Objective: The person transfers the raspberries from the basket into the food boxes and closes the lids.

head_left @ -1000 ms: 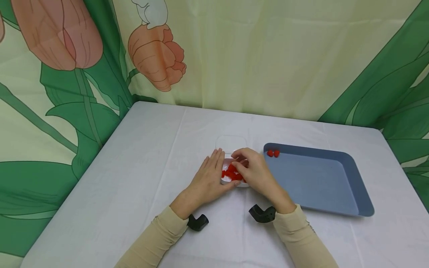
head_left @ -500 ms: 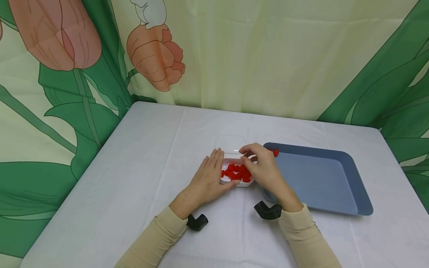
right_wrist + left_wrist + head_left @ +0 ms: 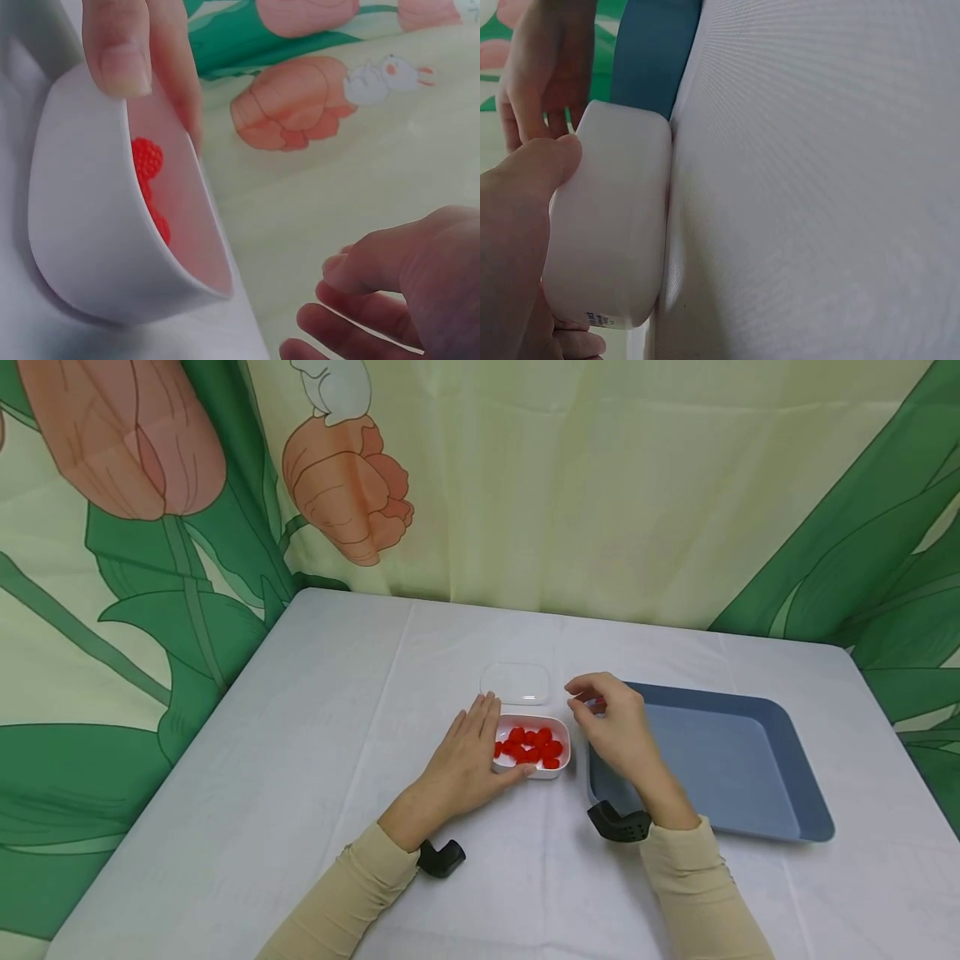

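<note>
A small white box (image 3: 561, 732), rounded at the corners, stands on the table with several red toy raspberries (image 3: 531, 745) in it. My left hand (image 3: 465, 756) holds it steady, fingers along its left side and thumb at the front rim. In the left wrist view the thumb (image 3: 564, 154) touches the box's wall. My right hand (image 3: 618, 722) hovers over the left edge of the blue-grey tray (image 3: 712, 752), thumb and forefinger brought near each other. Whether something sits between those fingertips cannot be made out. The raspberries in the tray's back left corner are mostly hidden behind this hand.
Behind the box lies a clear plastic lid (image 3: 516, 683). The white tablecloth (image 3: 315, 718) runs to a printed curtain (image 3: 555, 493) at the back. Black wrist mounts (image 3: 441, 858) stick out near both wrists.
My right hand has moved right, from above the box to the tray's left edge, uncovering the box and hiding the tray's raspberries. The left hand has stayed at the box.
</note>
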Available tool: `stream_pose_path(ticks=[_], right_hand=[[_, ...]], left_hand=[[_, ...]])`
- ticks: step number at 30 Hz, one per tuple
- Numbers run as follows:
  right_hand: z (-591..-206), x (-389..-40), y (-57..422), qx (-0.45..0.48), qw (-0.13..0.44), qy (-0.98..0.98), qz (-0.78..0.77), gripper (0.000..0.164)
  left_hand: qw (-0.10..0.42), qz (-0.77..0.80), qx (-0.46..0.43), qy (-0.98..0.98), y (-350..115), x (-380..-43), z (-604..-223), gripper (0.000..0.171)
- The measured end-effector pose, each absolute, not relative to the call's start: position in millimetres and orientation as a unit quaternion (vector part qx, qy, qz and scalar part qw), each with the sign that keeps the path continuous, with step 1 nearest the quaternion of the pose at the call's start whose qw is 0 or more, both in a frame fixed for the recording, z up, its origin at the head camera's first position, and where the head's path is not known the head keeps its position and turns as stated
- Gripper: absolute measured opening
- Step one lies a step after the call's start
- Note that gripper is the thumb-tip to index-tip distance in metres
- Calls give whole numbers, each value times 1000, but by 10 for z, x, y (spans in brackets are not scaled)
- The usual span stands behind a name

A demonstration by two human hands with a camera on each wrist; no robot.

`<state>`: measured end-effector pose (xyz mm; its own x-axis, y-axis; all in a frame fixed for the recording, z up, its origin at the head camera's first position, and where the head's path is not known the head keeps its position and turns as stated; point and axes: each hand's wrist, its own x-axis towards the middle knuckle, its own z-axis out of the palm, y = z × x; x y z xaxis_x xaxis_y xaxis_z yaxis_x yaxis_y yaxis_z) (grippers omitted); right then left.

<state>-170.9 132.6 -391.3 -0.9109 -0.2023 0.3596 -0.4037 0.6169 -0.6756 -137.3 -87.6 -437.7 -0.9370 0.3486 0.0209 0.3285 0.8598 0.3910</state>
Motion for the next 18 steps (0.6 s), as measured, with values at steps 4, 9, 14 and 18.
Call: stream_pose_path(ticks=[4,9,14,18], right_hand=[[-3921,-1733,1397,150,134,-896,396,19],[-3939,-1752,1473,127,133,-902,391,16],[-3944,-1768,1540,102,129,-904,393,16],[-3963,-1769,1579,87,118,-910,388,16]], left_hand=[[23,207,176,962,-880,-1374,-4385,101],[27,205,175,963,-882,-1375,-4384,101],[26,201,178,963,-874,-1376,-4372,101],[26,197,179,964,-874,-1371,-4368,101]])
